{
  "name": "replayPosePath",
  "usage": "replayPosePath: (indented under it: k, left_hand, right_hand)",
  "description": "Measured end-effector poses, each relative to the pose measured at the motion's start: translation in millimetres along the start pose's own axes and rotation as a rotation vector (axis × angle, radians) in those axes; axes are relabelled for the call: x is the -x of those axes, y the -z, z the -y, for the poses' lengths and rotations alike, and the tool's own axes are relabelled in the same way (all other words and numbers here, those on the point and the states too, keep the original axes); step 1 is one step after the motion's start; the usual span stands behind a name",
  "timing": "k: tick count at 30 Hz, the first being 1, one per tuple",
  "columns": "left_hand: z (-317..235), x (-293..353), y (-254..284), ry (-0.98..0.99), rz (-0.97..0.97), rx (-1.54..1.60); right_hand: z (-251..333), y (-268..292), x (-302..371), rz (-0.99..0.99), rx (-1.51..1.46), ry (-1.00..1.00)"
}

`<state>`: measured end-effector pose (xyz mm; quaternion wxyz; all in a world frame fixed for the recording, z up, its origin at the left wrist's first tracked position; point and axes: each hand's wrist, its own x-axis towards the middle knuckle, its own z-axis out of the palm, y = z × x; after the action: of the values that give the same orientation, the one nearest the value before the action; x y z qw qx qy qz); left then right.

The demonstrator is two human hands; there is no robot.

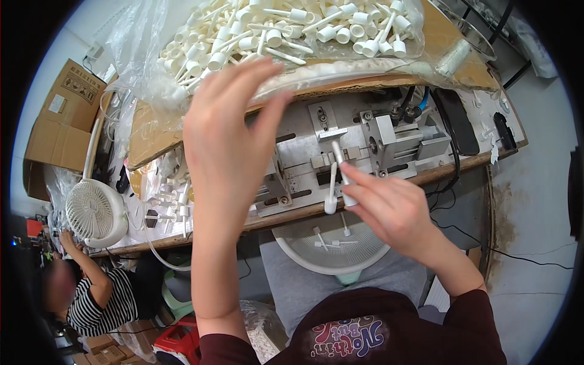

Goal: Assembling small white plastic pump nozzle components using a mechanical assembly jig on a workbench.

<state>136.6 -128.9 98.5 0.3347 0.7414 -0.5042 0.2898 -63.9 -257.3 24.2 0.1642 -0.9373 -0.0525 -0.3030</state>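
Note:
My left hand [228,131] is raised over the bench in front of a heap of white ribbed caps with thin stems [274,39]. Its fingers and thumb are spread, slightly blurred, and I see nothing between them. Over the metal fixture [331,131], my right hand [392,207] pinches a white capped stem [338,152] between thumb and fingers, its upper end at a small metal block. Beside it, a second white capped stem [331,198] points down across the fixture's front edge; whether the fingers touch it I cannot tell.
A white mesh basket [328,264] with several capped stems sits at my lap. Cardboard [152,137] and see-through plastic lie under the heap. A white fan [96,210] stands left, a black phone [457,121] right. A person in a striped shirt [103,304] works at lower left.

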Motion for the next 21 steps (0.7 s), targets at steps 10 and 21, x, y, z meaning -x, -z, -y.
replayPosePath:
  k: [10,21]
  left_hand:
    - [39.1,-65.3,-55.9,-0.123,0.091,-0.381]
    - [36.4,-69.2,-49.5,0.021,0.272,-0.36]
  right_hand:
    - [5.0,-18.7,-16.4,0.121,0.21,0.083]
    - [-2.1,-21.2,-5.4,0.074,0.048,-0.021]
